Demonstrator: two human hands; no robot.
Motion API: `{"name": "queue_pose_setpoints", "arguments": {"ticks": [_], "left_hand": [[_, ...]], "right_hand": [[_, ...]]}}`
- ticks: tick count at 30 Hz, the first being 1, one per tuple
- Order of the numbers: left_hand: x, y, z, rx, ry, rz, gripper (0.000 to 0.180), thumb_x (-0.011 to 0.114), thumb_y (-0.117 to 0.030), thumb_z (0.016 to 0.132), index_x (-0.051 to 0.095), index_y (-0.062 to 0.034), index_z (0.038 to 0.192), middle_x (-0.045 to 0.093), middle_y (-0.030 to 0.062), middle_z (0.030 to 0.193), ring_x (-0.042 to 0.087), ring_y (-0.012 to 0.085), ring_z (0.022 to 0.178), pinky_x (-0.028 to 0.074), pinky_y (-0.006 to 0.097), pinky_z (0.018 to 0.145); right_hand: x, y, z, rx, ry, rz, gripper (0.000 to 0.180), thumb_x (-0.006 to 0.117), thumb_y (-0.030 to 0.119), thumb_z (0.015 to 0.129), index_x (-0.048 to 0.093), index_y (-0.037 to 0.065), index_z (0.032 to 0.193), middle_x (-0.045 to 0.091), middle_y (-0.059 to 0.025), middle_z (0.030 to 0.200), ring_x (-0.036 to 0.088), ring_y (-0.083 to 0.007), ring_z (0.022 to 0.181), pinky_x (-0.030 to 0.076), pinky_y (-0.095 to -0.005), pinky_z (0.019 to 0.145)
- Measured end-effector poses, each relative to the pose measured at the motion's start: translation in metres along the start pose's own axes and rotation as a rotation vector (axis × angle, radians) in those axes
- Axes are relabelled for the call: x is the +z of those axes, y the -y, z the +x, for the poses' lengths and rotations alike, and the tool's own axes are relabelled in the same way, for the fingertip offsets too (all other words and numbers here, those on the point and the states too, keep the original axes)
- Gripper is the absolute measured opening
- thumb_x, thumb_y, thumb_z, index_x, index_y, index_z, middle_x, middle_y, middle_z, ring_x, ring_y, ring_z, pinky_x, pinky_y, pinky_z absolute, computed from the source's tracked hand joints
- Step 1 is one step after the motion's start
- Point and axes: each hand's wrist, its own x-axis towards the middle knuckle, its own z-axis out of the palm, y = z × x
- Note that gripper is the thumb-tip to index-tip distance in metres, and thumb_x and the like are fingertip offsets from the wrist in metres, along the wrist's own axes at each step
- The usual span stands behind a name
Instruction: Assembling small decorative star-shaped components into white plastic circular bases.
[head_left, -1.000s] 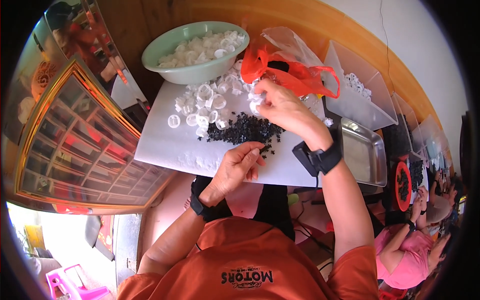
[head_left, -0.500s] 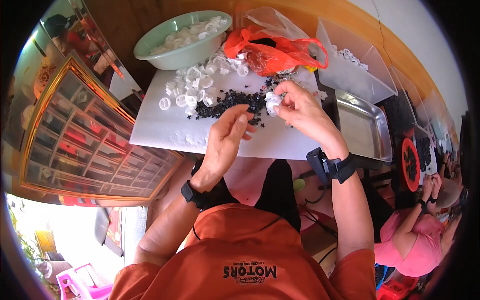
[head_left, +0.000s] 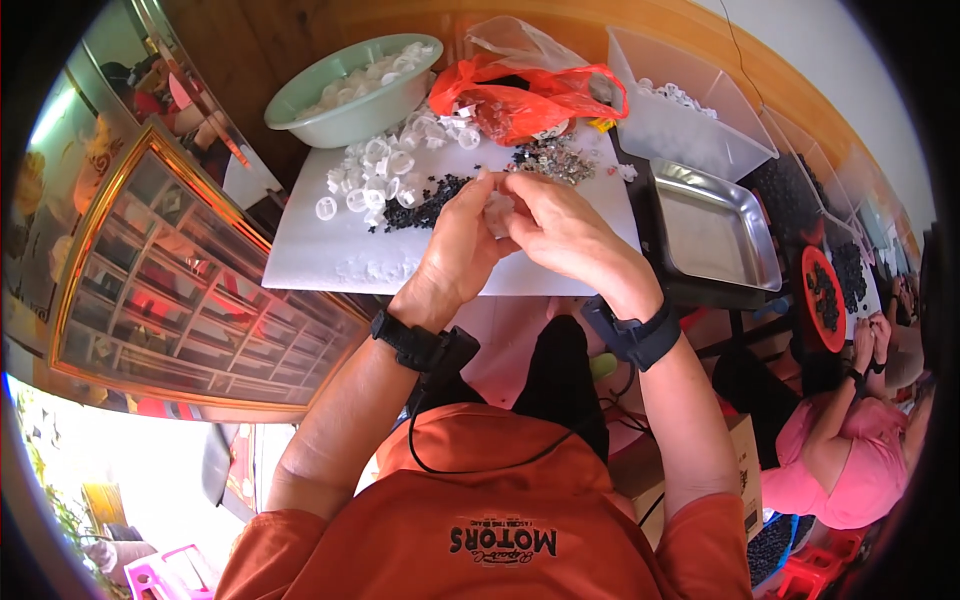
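Note:
My left hand (head_left: 460, 238) and my right hand (head_left: 568, 222) meet over the near part of a white tabletop (head_left: 340, 262). Between them is a small white plastic part (head_left: 497, 214), pinched by the fingers of both hands and partly hidden by them. Just beyond and to the left lies a spread of tiny black pieces (head_left: 412, 212). Several white ring-shaped plastic parts (head_left: 374, 160) are heaped behind those. Past my right hand is a pile of small shiny metal bits (head_left: 556, 162).
A pale green basin (head_left: 340, 128) of white parts stands at the back left, beside a red plastic bag (head_left: 520, 110). To the right are a metal tray (head_left: 722, 225) and a clear bin (head_left: 690, 130). A person in pink (head_left: 845, 455) works at far right, near a red basin (head_left: 822, 300).
My right hand has brought the white part down toward my left hand. The two hands, apart before, now touch around it. The view has shifted slightly.

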Motion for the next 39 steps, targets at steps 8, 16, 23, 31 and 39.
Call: {"name": "queue_pose_setpoints", "arguments": {"ticks": [8,16,23,31,39], "left_hand": [[-0.011,0.004,-0.012,-0.065,-0.011,0.014,0.031,0.036,-0.028,0.100,0.053,-0.0065,0.113,0.061,0.0052,0.100,0.060,0.0150,0.086,0.052,0.030,0.068],[-0.013,0.006,-0.030,-0.168,0.063,0.004,0.035,0.037,-0.032,0.100,0.051,-0.0056,0.118,0.063,0.0085,0.097,0.061,0.0136,0.073,0.050,0.024,0.057],[-0.015,0.008,-0.039,-0.178,0.053,0.052,0.042,0.040,-0.035,0.099,0.045,-0.0050,0.127,0.063,0.0105,0.098,0.061,0.0142,0.072,0.050,0.023,0.053],[-0.017,0.016,-0.041,-0.058,0.011,0.064,0.032,0.051,-0.021,0.096,0.053,-0.0040,0.123,0.063,0.0083,0.098,0.061,0.0138,0.072,0.049,0.024,0.052],[0.003,0.024,-0.062,-0.037,-0.122,0.210,0.026,0.052,-0.022,0.095,0.056,-0.0085,0.117,0.062,0.0037,0.098,0.057,0.0099,0.071,0.047,0.023,0.058]], "right_hand": [[-0.002,0.002,-0.001,0.013,0.037,0.098,0.016,0.052,0.013,0.086,0.058,-0.001,0.090,0.061,-0.0213,0.089,0.059,-0.0388,0.085,0.044,-0.0447,0.073],[-0.001,-0.008,-0.014,0.154,0.020,0.372,0.024,0.054,0.016,0.091,0.059,-0.007,0.086,0.058,-0.0067,0.073,0.058,-0.0131,0.073,0.045,-0.0314,0.065],[-0.008,0.002,-0.024,0.361,0.027,0.609,0.021,0.056,0.015,0.090,0.062,-0.005,0.086,0.059,-0.0033,0.075,0.048,-0.0081,0.068,0.041,-0.0257,0.062],[-0.004,-0.002,-0.041,0.373,0.031,0.633,0.019,0.057,0.015,0.091,0.061,-0.003,0.086,0.058,-0.0014,0.074,0.044,-0.0056,0.064,0.038,-0.0240,0.056],[0.013,0.000,-0.053,0.343,-0.037,0.658,0.025,0.056,0.020,0.094,0.058,-0.004,0.089,0.059,-0.0031,0.076,0.055,-0.0083,0.070,0.045,-0.0251,0.063]]}}
